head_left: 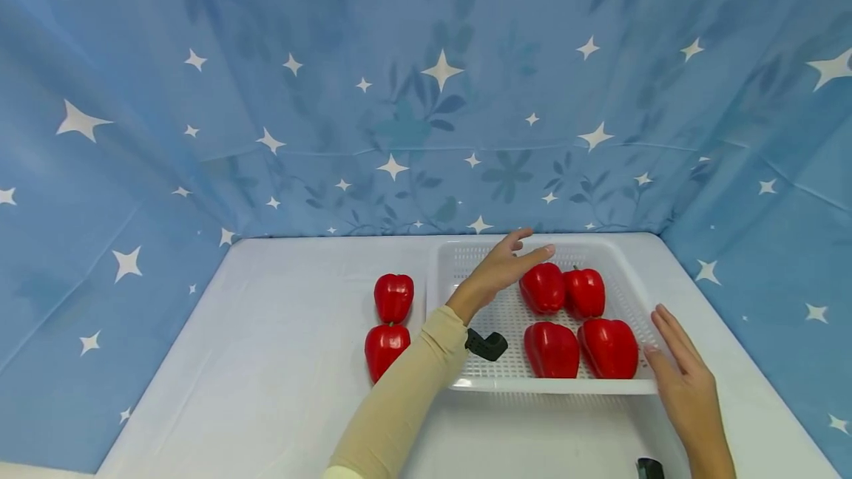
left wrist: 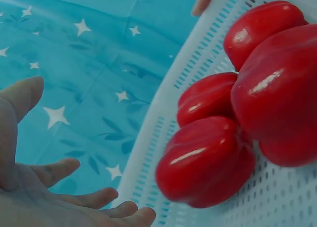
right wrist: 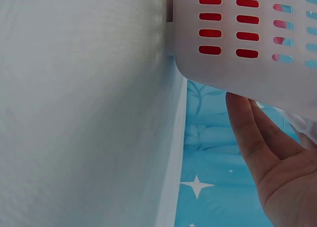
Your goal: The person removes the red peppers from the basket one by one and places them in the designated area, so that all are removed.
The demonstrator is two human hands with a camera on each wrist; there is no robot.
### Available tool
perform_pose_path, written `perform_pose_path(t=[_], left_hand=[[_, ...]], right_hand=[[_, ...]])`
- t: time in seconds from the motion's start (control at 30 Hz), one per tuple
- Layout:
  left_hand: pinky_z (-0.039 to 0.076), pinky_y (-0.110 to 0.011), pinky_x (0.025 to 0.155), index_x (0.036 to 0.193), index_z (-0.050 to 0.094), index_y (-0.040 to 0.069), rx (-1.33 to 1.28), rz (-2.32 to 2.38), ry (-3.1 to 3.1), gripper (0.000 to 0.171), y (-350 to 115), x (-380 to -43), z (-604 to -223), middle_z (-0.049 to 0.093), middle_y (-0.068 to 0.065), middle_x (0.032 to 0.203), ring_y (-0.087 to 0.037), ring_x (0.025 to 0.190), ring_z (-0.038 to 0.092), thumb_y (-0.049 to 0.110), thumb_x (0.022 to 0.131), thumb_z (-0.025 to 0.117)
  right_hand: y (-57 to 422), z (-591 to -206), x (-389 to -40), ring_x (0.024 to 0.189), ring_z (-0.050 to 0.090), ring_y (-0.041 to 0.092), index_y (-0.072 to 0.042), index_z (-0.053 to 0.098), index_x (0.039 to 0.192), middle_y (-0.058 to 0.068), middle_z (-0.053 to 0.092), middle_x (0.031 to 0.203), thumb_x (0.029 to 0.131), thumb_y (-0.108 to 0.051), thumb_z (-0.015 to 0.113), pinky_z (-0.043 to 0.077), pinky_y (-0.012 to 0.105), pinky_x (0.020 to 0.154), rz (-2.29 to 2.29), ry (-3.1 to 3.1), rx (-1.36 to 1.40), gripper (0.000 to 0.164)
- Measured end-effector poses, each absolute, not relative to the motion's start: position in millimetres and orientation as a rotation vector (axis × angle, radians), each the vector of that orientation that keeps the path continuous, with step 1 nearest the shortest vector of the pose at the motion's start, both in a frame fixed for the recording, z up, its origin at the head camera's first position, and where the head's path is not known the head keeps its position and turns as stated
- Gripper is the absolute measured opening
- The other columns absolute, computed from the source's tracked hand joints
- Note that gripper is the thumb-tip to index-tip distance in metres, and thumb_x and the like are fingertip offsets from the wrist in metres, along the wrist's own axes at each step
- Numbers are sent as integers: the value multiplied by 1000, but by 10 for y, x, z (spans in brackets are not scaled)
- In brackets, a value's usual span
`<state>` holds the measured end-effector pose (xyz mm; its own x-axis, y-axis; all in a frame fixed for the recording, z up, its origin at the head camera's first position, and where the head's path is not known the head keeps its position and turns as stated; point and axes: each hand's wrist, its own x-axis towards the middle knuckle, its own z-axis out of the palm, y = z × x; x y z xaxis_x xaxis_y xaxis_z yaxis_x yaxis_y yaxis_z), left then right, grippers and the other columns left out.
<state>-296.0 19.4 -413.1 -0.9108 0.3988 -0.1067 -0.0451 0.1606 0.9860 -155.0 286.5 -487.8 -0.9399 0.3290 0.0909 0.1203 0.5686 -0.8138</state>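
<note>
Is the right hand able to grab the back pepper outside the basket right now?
Probably not easily: the right hand is at the right side of the basket, while that red pepper sits past its left side, with the left arm crossing between.

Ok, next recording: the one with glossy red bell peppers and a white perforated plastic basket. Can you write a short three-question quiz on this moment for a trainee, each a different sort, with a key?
1. Count: in the head view, how many glossy red bell peppers lie in the white perforated plastic basket?
2. True or false: the bare left hand grips no pepper, and the bare right hand is at the basket's right side.
3. Place: where are the other two peppers?

Key:
1. Four.
2. True.
3. On the flat white tabletop, to the left of the basket.
</note>
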Motion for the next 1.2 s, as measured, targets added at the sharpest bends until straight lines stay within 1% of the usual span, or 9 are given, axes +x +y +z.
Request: perform_pose_path(t=[0.1,0.27,0.43,0.57,0.73,0.9,1.07,1.2], left_hand=[[44,-55,115,165,43,22,323,1768,2120,76,254,-2958,-4185,38,-12,167,-30,147,43,53,100,69],[42,-59,116,165,42,18,291,1722,2138,79,332,-2981,-4263,40,-11,167,-32,148,41,52,99,70],[44,-56,116,165,41,15,288,1703,2129,80,383,-3025,-4301,45,-9,164,-28,145,46,50,99,71],[45,-53,115,164,42,16,271,1675,2148,79,407,-3050,-4338,49,-7,160,-25,140,50,50,99,72],[48,-51,113,162,45,16,246,1637,2182,78,442,-3071,-4384,53,-6,156,-25,136,53,49,98,73],[50,-50,112,161,46,13,263,1598,2220,76,455,-3082,-4407,54,-8,154,-26,135,54,48,99,72],[49,-48,112,160,47,12,222,1557,2260,73,463,-3075,-4411,56,-7,152,-25,134,54,41,99,74],[51,-46,110,159,49,11,178,1499,2313,70,476,-3072,-4435,59,-8,147,-25,131,56,34,98,75]], right_hand=[[2852,-4886,-1552,164,11,22,-22,30,170,-3,18,177,113,-32,47,35,74,108,1299,-2576,-368,61],[2854,-4891,-1562,163,12,21,-22,30,170,-4,19,177,113,-32,48,36,73,107,1280,-2581,-352,60],[2864,-4893,-1560,162,13,14,-24,31,170,-5,21,176,113,-31,48,36,72,108,1265,-2573,-346,60],[2864,-4894,-1555,162,12,12,-25,31,170,-7,20,176,113,-32,48,34,72,110,1270,-2568,-360,60],[2865,-4899,-1553,161,13,10,-26,32,170,-7,21,176,113,-31,49,33,72,110,1272,-2562,-364,60],[2863,-4908,-1554,160,14,5,-26,33,169,-11,21,175,113,-30,49,33,70,112,1266,-2551,-356,59],[2858,-4911,-1549,160,14,6,-26,33,169,-12,20,175,113,-30,49,33,70,112,1262,-2549,-353,59],[2857,-4910,-1548,160,14,6,-25,33,169,-14,20,174,113,-31,49,33,70,112,1259,-2549,-354,59]])
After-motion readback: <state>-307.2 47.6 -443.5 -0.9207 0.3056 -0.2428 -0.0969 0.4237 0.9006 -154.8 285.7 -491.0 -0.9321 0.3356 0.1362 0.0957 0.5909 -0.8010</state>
